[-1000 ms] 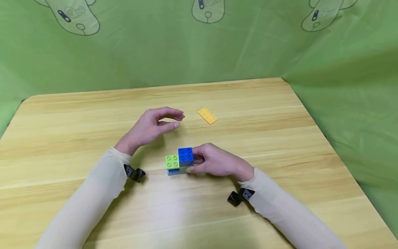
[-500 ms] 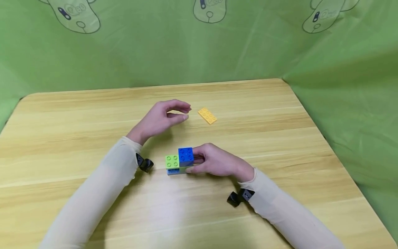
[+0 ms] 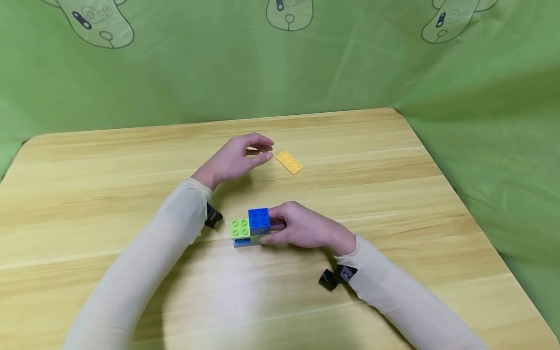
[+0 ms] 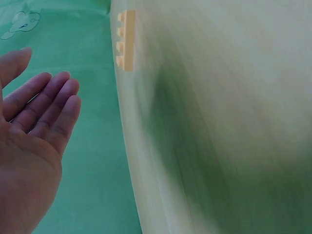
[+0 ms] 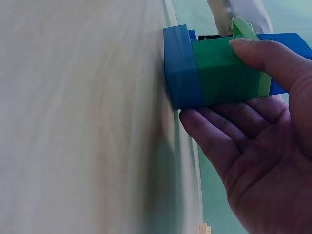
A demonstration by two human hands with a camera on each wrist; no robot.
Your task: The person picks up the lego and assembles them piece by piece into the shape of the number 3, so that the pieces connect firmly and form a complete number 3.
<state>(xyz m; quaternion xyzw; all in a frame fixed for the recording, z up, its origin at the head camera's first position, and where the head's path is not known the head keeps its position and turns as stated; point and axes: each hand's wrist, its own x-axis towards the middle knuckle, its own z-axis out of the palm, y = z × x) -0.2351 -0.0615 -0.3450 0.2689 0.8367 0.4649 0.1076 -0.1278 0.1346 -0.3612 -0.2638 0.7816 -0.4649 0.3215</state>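
Note:
A stack of toy building bricks stands on the table in front of me. At its bottom is a medium blue brick [image 5: 181,68], with a green brick [image 5: 226,70] above it. A lime green plate [image 3: 240,228] comes over that and juts out left, and a dark blue brick [image 3: 260,221] tops the right end. My right hand [image 3: 306,226] grips the stack from the right, thumb on the green brick's near side and fingers behind. My left hand [image 3: 238,158] hovers just left of a flat yellow plate [image 3: 289,162], fingers loosely bent and holding nothing.
The wooden table [image 3: 372,194] has a far edge meeting a green cloth [image 3: 197,73] with printed cartoon shapes. More of the cloth hangs along the right side. Small black devices are fixed at both sleeve cuffs.
My left hand has moved right and away from me, closer to the yellow plate. My right hand and the brick stack have stayed in place.

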